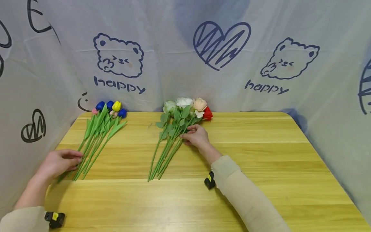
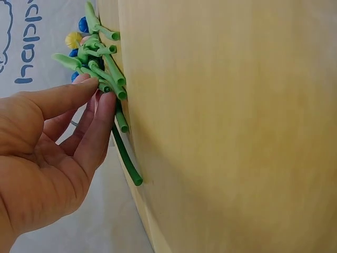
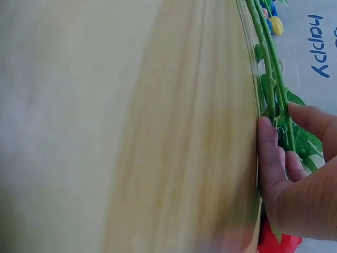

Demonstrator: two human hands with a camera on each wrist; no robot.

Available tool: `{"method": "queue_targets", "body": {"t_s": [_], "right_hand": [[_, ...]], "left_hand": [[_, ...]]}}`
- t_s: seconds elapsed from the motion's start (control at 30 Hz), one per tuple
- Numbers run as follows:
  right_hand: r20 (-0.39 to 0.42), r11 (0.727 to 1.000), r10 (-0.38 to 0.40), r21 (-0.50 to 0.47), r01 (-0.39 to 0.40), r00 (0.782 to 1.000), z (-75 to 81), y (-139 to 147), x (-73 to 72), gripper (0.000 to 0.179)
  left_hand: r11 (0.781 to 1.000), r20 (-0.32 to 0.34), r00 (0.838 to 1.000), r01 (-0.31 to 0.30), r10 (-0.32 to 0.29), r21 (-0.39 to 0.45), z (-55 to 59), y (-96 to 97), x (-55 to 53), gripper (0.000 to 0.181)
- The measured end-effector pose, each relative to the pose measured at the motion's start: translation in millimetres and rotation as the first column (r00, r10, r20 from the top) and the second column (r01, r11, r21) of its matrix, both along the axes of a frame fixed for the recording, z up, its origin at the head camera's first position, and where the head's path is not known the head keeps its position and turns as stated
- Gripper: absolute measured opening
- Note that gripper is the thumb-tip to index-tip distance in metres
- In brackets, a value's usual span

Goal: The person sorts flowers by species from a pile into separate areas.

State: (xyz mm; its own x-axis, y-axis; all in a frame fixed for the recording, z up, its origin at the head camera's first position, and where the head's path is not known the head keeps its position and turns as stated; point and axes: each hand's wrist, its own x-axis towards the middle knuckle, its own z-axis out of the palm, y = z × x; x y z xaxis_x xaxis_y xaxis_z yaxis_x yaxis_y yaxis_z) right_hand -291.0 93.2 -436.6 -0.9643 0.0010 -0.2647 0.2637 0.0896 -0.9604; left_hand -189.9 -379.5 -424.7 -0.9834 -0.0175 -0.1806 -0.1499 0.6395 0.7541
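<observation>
Artificial tulips (image 1: pixel 99 119) with blue, yellow and pink heads lie in a bunch at the table's left, stems toward me. My left hand (image 1: pixel 59 162) is at the lower stems, pinching a green tulip stem (image 2: pixel 105 88) between thumb and fingertips in the left wrist view. A bunch of artificial roses, with a white rose (image 1: pixel 184 102), a peach rose (image 1: pixel 200 104), a pale green rose (image 1: pixel 169 107) and a red rose (image 1: pixel 207 113), lies mid-table. On its right side, my right hand (image 1: pixel 198 137) holds a rose stem (image 3: pixel 288 124) just below the leaves, between thumb and fingers.
Both bunches lie on a wooden table (image 1: pixel 261 167), flower heads at its back edge. A pale cloth backdrop (image 1: pixel 168 64) with drawn bears and hearts hangs behind and along the sides. Small black devices (image 1: pixel 210 180) are strapped at both wrists.
</observation>
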Motion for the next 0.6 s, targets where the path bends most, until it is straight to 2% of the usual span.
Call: {"method": "queue_targets", "body": {"t_s": [0.4,0.6], "right_hand": [[0.021,1.000,-0.003,-0.007,0.003,1.000,1.5,6.6,-0.9,0.046],[0.013,1.000,-0.006,-0.028,0.006,1.000,3.6,13.1,-1.5,0.049]], "left_hand": [[1.000,-0.015,1.000,0.010,-0.010,-0.019,0.2,5.2,-6.4,0.035],[0.999,-0.051,0.998,-0.027,0.025,-0.039,6.3,13.0,-7.0,0.046]]}}
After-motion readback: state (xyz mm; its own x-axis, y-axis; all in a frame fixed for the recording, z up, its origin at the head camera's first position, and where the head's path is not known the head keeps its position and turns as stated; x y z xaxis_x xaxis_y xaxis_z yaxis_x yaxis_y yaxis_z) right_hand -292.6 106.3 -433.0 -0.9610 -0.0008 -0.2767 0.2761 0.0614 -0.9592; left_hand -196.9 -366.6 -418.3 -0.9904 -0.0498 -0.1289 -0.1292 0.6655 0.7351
